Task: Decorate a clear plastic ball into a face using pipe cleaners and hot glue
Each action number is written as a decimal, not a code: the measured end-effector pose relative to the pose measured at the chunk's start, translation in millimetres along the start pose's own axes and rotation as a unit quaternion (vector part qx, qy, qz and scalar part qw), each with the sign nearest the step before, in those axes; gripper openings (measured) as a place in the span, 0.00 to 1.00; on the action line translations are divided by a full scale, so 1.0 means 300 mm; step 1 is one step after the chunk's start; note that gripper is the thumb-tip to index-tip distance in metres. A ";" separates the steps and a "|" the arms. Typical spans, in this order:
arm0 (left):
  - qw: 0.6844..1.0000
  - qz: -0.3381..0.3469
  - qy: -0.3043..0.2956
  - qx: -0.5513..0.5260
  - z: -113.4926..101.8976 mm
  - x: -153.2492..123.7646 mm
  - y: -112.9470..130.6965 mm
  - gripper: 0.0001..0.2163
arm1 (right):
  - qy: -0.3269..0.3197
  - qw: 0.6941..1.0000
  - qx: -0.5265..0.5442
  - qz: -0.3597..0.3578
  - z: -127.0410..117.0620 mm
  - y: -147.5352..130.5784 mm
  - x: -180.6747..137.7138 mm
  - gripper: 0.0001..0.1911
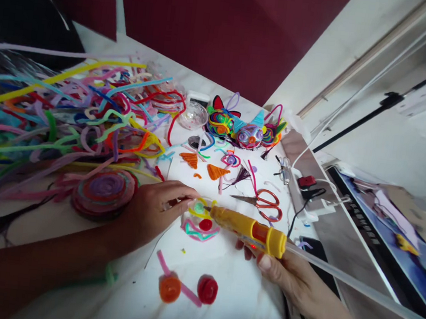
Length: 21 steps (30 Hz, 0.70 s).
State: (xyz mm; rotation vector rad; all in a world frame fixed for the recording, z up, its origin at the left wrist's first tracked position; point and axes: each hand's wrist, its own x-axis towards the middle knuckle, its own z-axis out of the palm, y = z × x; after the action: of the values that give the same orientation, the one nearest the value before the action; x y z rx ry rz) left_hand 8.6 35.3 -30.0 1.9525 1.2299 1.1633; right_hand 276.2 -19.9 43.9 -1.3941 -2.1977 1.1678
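My right hand (273, 267) is wrapped round a yellow hot glue gun (244, 226) with a clear glue stick (338, 274) jutting from its back. The nozzle points left and meets the upper part of a small clown face (201, 221) made of pipe cleaners, with a red nose, a pink-and-turquoise mouth and a yellow ring round a green middle. My left hand (158, 209) pinches the face's left edge. Below lie an orange coil (169, 288), a red coil (207, 290) and a pink pipe cleaner (164, 263).
Orange-handled scissors (267, 204) and two orange triangles (217, 171) lie beyond the hands. A heap of pipe cleaners (68, 119) fills the left, near a large coiled disc (105, 194). Finished colourful figures (250, 133) stand at the back; cables and a power strip (316, 206) are right.
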 end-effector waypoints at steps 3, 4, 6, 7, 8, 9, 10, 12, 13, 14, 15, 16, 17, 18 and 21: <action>1.000 -0.009 -0.002 -0.002 0.000 -0.001 -0.002 0.08 | -0.002 1.000 -0.029 0.003 -0.002 0.003 0.007 0.20; 1.000 -0.009 -0.003 -0.004 0.000 -0.001 -0.003 0.08 | -0.005 0.999 -0.039 0.006 -0.002 0.004 0.008 0.20; 1.000 -0.006 -0.003 -0.008 0.001 0.000 -0.005 0.08 | -0.011 0.998 -0.054 0.011 -0.003 0.006 0.010 0.21; 1.000 -0.002 -0.001 -0.010 0.002 0.001 -0.007 0.08 | -0.008 0.998 -0.061 0.014 -0.004 0.006 0.010 0.22; 1.000 0.004 0.000 -0.013 0.003 0.002 -0.008 0.08 | -0.004 0.998 -0.067 0.017 -0.004 0.007 0.011 0.22; 1.000 0.011 0.001 -0.016 0.004 0.002 -0.009 0.08 | 0.001 0.997 -0.073 0.018 -0.004 0.007 0.011 0.22; 1.000 0.019 0.004 -0.019 0.004 0.003 -0.010 0.07 | 0.006 0.997 -0.078 0.017 -0.004 0.008 0.012 0.22; 0.999 0.032 0.008 -0.022 0.005 0.005 -0.012 0.07 | 0.008 0.996 -0.083 0.016 -0.004 0.011 0.011 0.21; 0.999 0.037 0.009 -0.023 0.005 0.005 -0.012 0.06 | 0.005 0.996 -0.083 0.019 -0.004 0.013 0.010 0.22; 0.999 0.040 0.011 -0.024 0.005 0.005 -0.012 0.06 | 0.004 0.996 -0.082 0.026 -0.004 0.016 0.008 0.22; 0.999 0.042 0.012 -0.025 0.005 0.005 -0.012 0.06 | 0.003 0.996 -0.081 0.037 -0.004 0.020 0.006 0.22; 0.999 0.043 0.013 -0.026 0.004 0.005 -0.012 0.06 | 0.002 0.995 -0.081 0.050 -0.004 0.024 0.003 0.23; 0.999 0.043 0.014 -0.027 0.004 0.005 -0.013 0.06 | 0.002 0.995 -0.080 0.061 -0.004 0.029 0.000 0.23; 0.998 0.045 0.015 -0.028 0.004 0.005 -0.013 0.06 | 0.003 0.994 -0.079 0.069 -0.004 0.032 -0.002 0.23; 0.998 0.047 0.016 -0.034 0.005 0.003 -0.012 0.07 | 0.003 0.994 -0.077 0.072 -0.003 0.037 -0.003 0.23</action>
State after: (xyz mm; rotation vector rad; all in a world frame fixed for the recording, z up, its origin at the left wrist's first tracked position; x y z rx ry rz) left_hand 8.6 37.8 -33.1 1.9657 1.1113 1.2719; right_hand 284.1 -18.1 36.1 -1.6399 -2.2578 1.0567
